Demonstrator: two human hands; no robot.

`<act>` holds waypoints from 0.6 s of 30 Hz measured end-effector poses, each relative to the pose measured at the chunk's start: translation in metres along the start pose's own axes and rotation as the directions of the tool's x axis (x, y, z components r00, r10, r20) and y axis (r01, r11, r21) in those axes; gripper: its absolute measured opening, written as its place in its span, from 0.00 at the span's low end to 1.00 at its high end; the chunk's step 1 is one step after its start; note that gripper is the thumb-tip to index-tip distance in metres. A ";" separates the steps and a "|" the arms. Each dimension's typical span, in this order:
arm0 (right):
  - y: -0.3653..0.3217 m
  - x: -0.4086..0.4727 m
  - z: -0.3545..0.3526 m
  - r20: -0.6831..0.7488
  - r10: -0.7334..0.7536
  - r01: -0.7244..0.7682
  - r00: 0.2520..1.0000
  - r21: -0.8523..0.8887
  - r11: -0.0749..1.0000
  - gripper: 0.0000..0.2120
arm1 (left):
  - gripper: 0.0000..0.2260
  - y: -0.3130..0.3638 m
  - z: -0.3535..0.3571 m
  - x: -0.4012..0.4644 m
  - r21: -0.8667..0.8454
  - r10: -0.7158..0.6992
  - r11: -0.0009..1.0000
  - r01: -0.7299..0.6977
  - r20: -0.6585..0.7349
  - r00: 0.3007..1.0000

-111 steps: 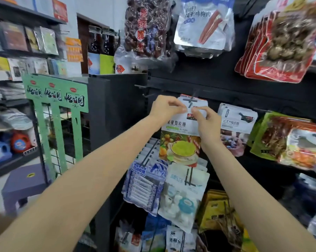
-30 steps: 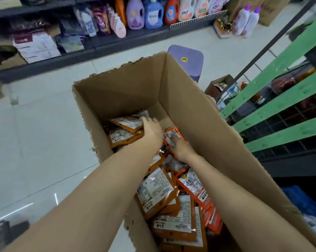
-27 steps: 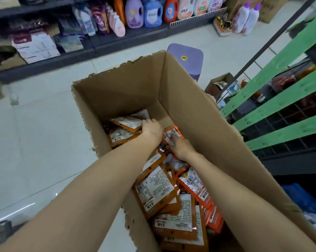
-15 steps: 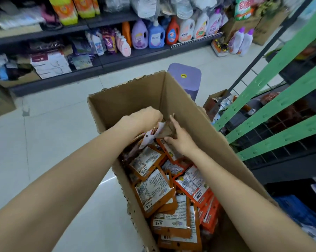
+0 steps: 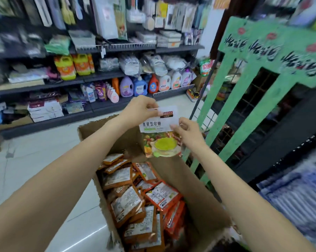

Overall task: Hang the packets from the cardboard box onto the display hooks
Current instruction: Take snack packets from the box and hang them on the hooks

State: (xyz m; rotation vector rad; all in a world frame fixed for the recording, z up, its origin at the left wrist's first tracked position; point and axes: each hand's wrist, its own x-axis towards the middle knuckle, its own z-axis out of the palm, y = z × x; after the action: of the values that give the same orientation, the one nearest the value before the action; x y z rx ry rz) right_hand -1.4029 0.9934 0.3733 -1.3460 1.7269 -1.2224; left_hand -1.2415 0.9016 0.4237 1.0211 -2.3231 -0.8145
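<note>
Head cam: we pinch the white-topped candy packet (image 5: 160, 130) by its top corners, left hand (image 5: 139, 110), right hand (image 5: 187, 131). Best keep it flat so the hang hole lines up with a hook.

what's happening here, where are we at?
A person is restocking in a shop. Both hands hold one packet up above the open cardboard box: the left hand pinches its top left corner, the right hand its right edge. The packet is out of the box but not yet on a hook. Many more packets lie in the box, which stands beside a green rack.
</note>
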 end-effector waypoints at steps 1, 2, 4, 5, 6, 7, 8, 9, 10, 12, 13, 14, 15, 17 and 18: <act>-0.007 -0.006 -0.016 -0.020 -0.012 0.012 1.000 -0.005 1.000 0.17 | 0.07 0.020 0.001 0.001 -0.008 0.032 0.999 -0.033 -0.023 0.999; -0.017 -0.014 -0.034 -0.051 -0.014 0.015 0.999 0.004 1.000 0.16 | 0.06 0.042 0.002 0.003 -0.005 0.066 0.998 -0.066 -0.030 0.997; -0.037 -0.034 -0.072 -0.131 -0.007 0.014 0.991 0.052 0.999 0.16 | 0.05 0.087 0.008 0.007 0.006 0.137 0.990 -0.137 0.019 0.990; -0.044 -0.044 -0.091 -0.178 -0.008 0.020 0.984 0.063 0.998 0.21 | 0.07 0.108 0.013 0.010 0.003 0.180 0.984 -0.180 0.059 0.982; -0.051 -0.056 -0.110 -0.216 -0.030 0.043 0.976 0.057 0.997 0.24 | 0.08 0.127 0.020 0.013 0.003 0.216 0.976 -0.217 0.096 0.972; -0.056 -0.067 -0.130 -0.245 -0.048 0.062 0.968 0.049 0.997 0.26 | 0.09 0.147 0.029 0.016 0.006 0.240 0.970 -0.242 0.120 0.963; -0.059 -0.079 -0.149 -0.270 -0.066 0.082 0.961 0.048 0.995 0.27 | 0.09 0.167 0.039 0.018 0.006 0.260 0.965 -0.263 0.130 0.957; -0.061 -0.091 -0.168 -0.305 -0.078 0.096 0.949 0.043 0.994 0.27 | 0.09 0.187 0.049 0.020 -0.014 0.277 0.961 -0.277 0.125 0.953; -0.065 -0.106 -0.188 -0.347 -0.075 0.091 0.935 0.029 0.995 0.25 | 0.07 0.207 0.061 0.021 -0.053 0.297 0.955 -0.293 0.107 0.949; -0.069 -0.135 -0.227 -0.417 -0.077 0.095 0.906 0.022 0.995 0.16 | 0.05 0.246 0.085 0.022 -0.173 0.325 0.933 -0.315 0.038 0.945; -0.069 -0.150 -0.246 -0.451 -0.086 0.110 0.888 0.027 0.994 0.10 | 0.04 0.266 0.097 0.023 -0.227 0.343 0.916 -0.331 0.012 0.939; -0.068 -0.165 -0.264 -0.492 -0.097 0.124 0.865 0.023 0.992 0.07 | 0.04 0.287 0.110 0.023 -0.258 0.372 0.897 -0.359 0.003 0.928; -0.067 -0.180 -0.282 -0.531 -0.117 0.146 0.839 0.013 0.989 0.06 | 0.04 0.308 0.123 0.023 -0.277 0.409 0.878 -0.391 0.008 0.913; -0.064 -0.208 -0.315 -0.619 -0.147 0.179 0.772 -0.010 0.984 0.06 | 0.04 0.349 0.151 0.019 -0.322 0.480 0.835 -0.446 0.029 0.877; -0.063 -0.220 -0.329 -0.661 -0.144 0.184 0.736 -0.010 0.983 0.08 | 0.05 0.369 0.163 0.017 -0.354 0.507 0.812 -0.464 0.033 0.861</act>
State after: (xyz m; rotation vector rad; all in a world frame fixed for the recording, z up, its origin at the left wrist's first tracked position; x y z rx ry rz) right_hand -1.6062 1.2954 0.5412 -1.1097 2.0349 -2.0207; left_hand -1.5340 1.1438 0.5612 0.2069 -2.2822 -1.0272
